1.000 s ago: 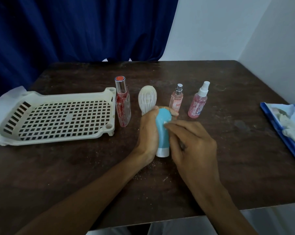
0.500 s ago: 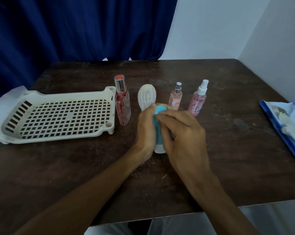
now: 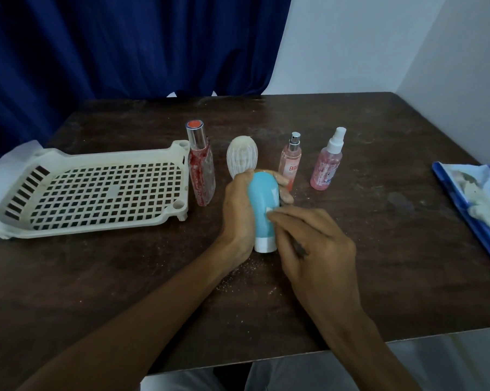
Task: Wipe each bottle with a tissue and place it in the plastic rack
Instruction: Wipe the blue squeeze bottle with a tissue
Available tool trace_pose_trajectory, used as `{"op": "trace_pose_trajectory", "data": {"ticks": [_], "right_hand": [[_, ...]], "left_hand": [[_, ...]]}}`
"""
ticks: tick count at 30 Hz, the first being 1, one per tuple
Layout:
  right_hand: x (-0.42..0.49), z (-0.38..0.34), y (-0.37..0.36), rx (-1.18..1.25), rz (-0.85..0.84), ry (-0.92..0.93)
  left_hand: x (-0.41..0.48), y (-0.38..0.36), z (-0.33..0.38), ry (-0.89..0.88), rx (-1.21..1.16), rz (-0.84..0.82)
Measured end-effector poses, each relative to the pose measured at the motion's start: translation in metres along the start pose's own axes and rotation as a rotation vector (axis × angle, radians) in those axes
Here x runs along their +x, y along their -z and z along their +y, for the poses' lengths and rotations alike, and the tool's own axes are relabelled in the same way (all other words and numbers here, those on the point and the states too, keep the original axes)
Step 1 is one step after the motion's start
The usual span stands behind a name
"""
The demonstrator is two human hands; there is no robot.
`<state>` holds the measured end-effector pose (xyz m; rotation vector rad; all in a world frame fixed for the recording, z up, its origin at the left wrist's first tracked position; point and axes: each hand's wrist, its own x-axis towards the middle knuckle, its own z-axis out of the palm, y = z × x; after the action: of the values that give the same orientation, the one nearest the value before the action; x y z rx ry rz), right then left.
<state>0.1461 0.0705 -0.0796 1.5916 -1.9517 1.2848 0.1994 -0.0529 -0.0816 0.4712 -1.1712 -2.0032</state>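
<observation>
**Right grip** (image 3: 314, 246): one, nearest the viewer. Fingers curled, pinching a small white tissue (image 3: 269, 215) and pressing it against the lower right side of the blue bottle (image 3: 263, 198).

**Crumbs** (image 3: 252, 266): white specks scattered on the dark wooden desk (image 3: 379, 249), below and between the two wrists.

**Left grip** (image 3: 238, 210): one. Wrapped round the blue bottle from its left, with the fingertips showing past its far right edge.

**Blue bottle**: one. Held between both grips at the middle of the desk, white cap end down and toward the viewer, rounded end up. Whether the cap touches the desk cannot be told.

**Plastic rack** (image 3: 97, 193): one, cream, slotted floor. At the left of the desk, well apart from the held bottle.

**Standing bottles**: four, upright in a row just beyond the grips, all outside the rack.
- Tall red bottle (image 3: 200, 170), just beside the rack's right edge.
- White ribbed bottle (image 3: 242, 158), partly behind the left grip.
- Pink bottle with silver sprayer (image 3: 290, 159).
- Pink bottle with white sprayer (image 3: 327, 165).

Bottles in all: five.

**Blue packet** (image 3: 469, 198): one, at the desk's right edge, white sheets showing.

**Blue curtain** (image 3: 125, 46): one, behind the desk.
</observation>
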Motion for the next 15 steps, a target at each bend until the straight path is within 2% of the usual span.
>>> {"op": "trace_pose_trajectory", "data": {"ticks": [4, 11, 15], "right_hand": [[-0.011, 0.002, 0.003, 0.043, -0.037, 0.022], [-0.005, 0.002, 0.006, 0.073, 0.015, -0.088], [-0.010, -0.005, 0.004, 0.110, -0.003, -0.068]], "left_hand": [[0.000, 0.001, 0.003, 0.043, -0.055, 0.013], [-0.002, -0.003, 0.007, 0.093, -0.144, 0.006], [0.000, 0.000, 0.010, 0.073, -0.222, 0.011]]}}
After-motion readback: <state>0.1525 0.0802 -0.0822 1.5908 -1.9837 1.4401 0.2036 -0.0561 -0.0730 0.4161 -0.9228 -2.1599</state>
